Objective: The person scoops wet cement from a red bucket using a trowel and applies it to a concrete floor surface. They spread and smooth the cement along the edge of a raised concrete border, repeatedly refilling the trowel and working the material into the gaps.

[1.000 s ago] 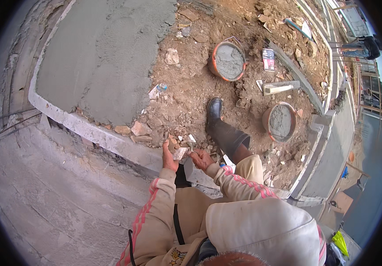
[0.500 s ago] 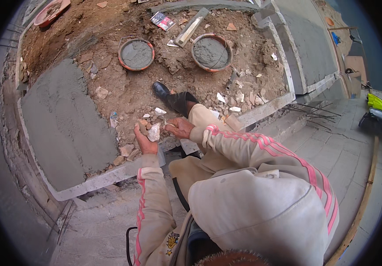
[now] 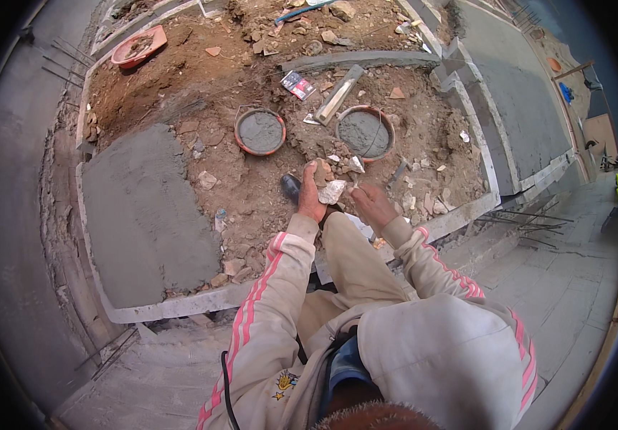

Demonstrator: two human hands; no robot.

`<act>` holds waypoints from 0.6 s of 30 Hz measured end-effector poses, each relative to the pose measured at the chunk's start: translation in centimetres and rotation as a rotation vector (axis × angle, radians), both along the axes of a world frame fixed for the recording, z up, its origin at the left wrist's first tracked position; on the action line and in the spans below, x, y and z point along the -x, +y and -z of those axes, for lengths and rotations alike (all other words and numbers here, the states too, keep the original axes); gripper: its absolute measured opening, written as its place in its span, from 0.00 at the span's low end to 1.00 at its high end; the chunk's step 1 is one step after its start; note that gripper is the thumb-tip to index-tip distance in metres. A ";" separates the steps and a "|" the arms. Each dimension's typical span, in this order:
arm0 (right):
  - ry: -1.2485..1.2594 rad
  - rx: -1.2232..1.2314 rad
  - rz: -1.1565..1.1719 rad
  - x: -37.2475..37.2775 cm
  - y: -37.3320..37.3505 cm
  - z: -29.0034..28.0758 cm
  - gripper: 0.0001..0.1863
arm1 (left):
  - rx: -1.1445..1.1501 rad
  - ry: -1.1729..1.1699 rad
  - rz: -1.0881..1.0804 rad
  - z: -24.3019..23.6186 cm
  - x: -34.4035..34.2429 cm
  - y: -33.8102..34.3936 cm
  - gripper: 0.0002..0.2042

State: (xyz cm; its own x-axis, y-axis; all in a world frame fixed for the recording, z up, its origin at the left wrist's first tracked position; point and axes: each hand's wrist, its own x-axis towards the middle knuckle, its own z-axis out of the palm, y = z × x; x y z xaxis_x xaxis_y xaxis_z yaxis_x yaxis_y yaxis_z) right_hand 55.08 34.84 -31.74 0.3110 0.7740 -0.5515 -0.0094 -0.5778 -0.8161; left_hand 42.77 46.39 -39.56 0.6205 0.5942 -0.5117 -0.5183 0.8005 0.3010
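My left hand [image 3: 312, 199] is closed around broken tile pieces: a brownish piece [image 3: 323, 173] lies against the fingers, with a white shard [image 3: 332, 192] below it. To its right, my right hand [image 3: 374, 207] grips what looks like a small trowel [image 3: 356, 165], its pale blade pointing away from me. The handle is mostly hidden in my fingers. Both hands are above the rubble, in front of my bent leg. Beyond them stand two buckets of wet grey mortar, the left bucket [image 3: 282, 143] and the right bucket [image 3: 391, 143].
Smooth grey mortar [image 3: 144, 215] covers the ground at left, edged by a concrete curb [image 3: 158, 311]. A wooden float [image 3: 340, 93] and a printed packet [image 3: 297, 85] lie beyond the buckets. An orange basin [image 3: 139, 47] sits far left; rebar [image 3: 531, 222] juts out at right.
Both hands have moved up and right, away from my body, still holding the tile pieces and the trowel. The view has shifted, showing more ground at the far side.
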 end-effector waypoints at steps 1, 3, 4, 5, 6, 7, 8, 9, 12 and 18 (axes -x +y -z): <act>0.006 0.007 -0.015 0.3 0.4 0.0 0.19 | 0.022 0.018 -0.011 0.3 0.1 0.2 0.20; 0.001 0.029 -0.033 0.4 1.1 0.2 0.19 | 0.031 0.031 -0.038 2.2 0.5 0.8 0.21; -0.004 0.033 -0.057 0.5 1.4 1.0 0.19 | 0.042 0.043 -0.044 3.4 0.8 0.9 0.21; -0.009 0.041 -0.076 0.9 1.9 2.0 0.20 | 0.036 0.032 -0.034 4.2 1.2 1.0 0.22; -0.011 0.049 -0.096 1.3 2.5 2.7 0.21 | 0.040 0.059 -0.044 5.2 2.0 1.2 0.22; -0.001 0.070 -0.152 2.0 3.4 3.0 0.21 | 0.042 0.092 -0.058 6.2 3.3 1.6 0.22; 0.015 0.068 -0.177 2.3 3.8 4.3 0.21 | 0.048 0.117 -0.062 6.9 4.1 1.7 0.23; 0.032 0.066 -0.202 2.7 4.1 6.5 0.21 | 0.044 0.148 -0.073 7.6 5.1 1.8 0.23; 0.155 0.082 -0.239 4.6 5.7 11.0 0.20 | 0.094 0.205 -0.097 9.0 8.0 2.9 0.22; 0.248 0.110 -0.190 3.7 10.8 14.5 0.18 | 0.131 0.287 -0.072 11.6 7.4 8.4 0.22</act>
